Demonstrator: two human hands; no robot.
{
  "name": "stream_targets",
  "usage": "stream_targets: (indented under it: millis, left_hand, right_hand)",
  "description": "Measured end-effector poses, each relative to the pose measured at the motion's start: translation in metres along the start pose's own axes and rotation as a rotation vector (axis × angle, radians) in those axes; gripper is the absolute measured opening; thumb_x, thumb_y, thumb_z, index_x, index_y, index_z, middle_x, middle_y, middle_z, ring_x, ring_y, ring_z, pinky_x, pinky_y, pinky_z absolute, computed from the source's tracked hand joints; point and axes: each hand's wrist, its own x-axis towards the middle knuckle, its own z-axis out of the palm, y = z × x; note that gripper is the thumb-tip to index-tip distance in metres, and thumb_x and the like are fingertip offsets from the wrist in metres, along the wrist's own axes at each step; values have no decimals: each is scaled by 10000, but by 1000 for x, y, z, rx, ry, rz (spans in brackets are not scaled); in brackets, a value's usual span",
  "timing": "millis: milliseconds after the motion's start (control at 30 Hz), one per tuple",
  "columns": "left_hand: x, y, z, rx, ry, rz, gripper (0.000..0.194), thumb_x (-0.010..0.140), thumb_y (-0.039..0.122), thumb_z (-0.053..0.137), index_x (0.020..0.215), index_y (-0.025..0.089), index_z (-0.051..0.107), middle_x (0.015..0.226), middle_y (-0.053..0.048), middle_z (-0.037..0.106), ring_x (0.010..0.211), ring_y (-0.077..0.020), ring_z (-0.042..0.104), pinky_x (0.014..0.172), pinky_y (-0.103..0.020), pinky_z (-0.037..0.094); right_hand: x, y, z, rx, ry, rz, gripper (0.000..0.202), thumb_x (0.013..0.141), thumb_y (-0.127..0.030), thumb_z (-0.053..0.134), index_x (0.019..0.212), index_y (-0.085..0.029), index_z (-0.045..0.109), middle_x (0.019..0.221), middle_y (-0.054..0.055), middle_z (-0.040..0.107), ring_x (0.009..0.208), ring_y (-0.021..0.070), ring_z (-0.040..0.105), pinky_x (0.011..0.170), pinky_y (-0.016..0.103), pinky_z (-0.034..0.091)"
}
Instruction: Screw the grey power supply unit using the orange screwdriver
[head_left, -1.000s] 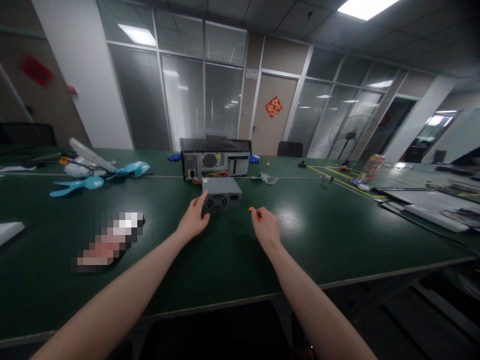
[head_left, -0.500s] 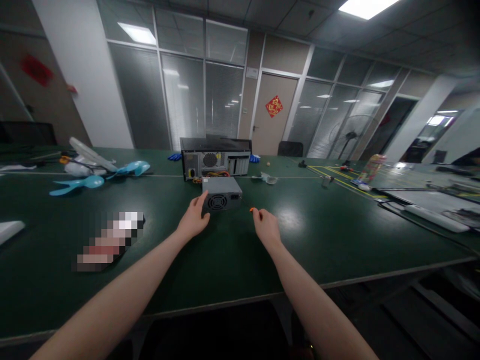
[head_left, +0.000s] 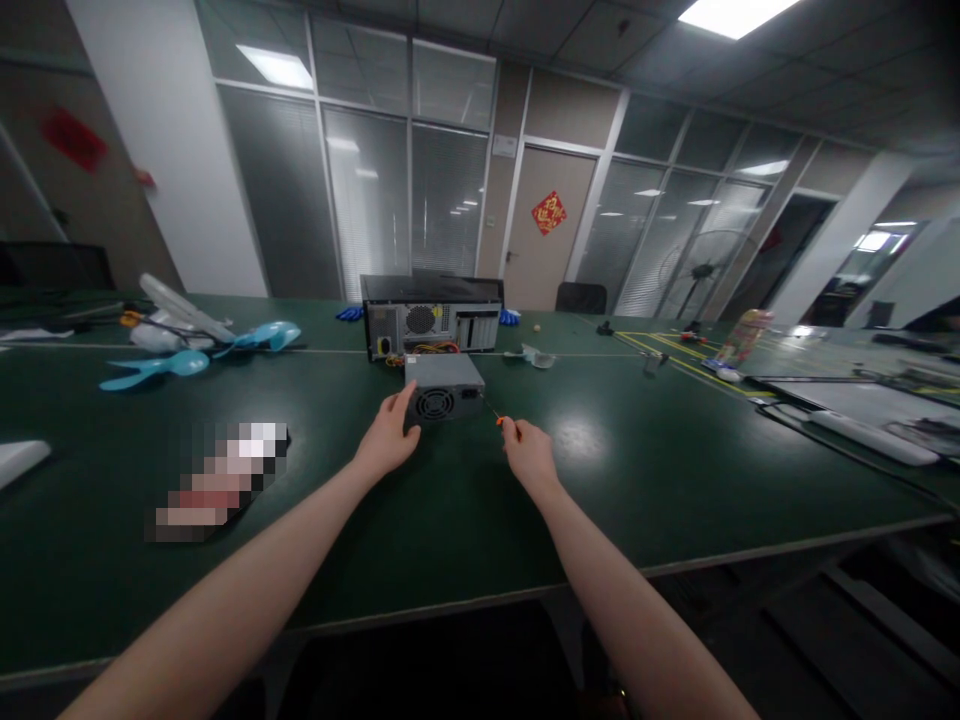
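In the head view, I have a grey power supply (head_left: 447, 385) on the green table (head_left: 450, 510), its round fan grille facing me. It sits beyond and between my two hands, nearer the left. My left hand (head_left: 388, 436) is at its 7 o'clock, fingers loosely spread, with the index fingertip against the near left corner. My right hand (head_left: 528, 450) is at its 4 o'clock, a little apart from it, the fingers closed around the orange handle of a thin-shafted tool (head_left: 500, 421). The shaft slants up toward the supply's right side; it is so fine at this distance that I can't be sure the tip touches.

Just behind the supply, at 12 o'clock, stands a black computer case (head_left: 433, 318), its rear panel toward me, with coloured cables (head_left: 435, 349) bunched between the two. Blue gloves (head_left: 508, 317) peek out on both sides of the case. At 2 o'clock from the supply lies a crumpled clear wrapper (head_left: 534, 356).

Farther out, light-blue blades (head_left: 161, 369) lie toward 9 o'clock, and a pixelated object (head_left: 221, 483) toward 8. Over toward 3 o'clock are a colourful bottle (head_left: 742, 340) and a flat panel (head_left: 862, 400).
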Motion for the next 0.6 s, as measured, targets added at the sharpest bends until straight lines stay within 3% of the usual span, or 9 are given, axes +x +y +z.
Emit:
stream_targets:
  millis: [200,467,600]
  left_hand:
    - [1,-2,2,6,2,4,702,762,288,499,1375,277,157,1310,-108,316,1149,-246,426,941,-406,365]
    - [1,-3,4,0,25,29,709,758,278,505,1376,283,157,1300,-106,329,1160,-246,414,947,-412,361]
    - [0,-2,3,2,16,16,701,762,283,503,1374,280,162,1305,-109,323,1160,-249,417,939,-408,366]
  right_hand:
    - [3,-1,-1,123,-86,64,449,873,-396,257,648,-164,569,552,26,583,523,121,535,541,231,344]
    - [0,3,1,4,149,-98,208,791,-373,444,806,-186,535,796,38,589,690,144,551,611,241,374]
    - [1,0,1,-4,186,-120,220,752,-377,498,836,-176,529,851,55,578,723,155,548,638,250,387]
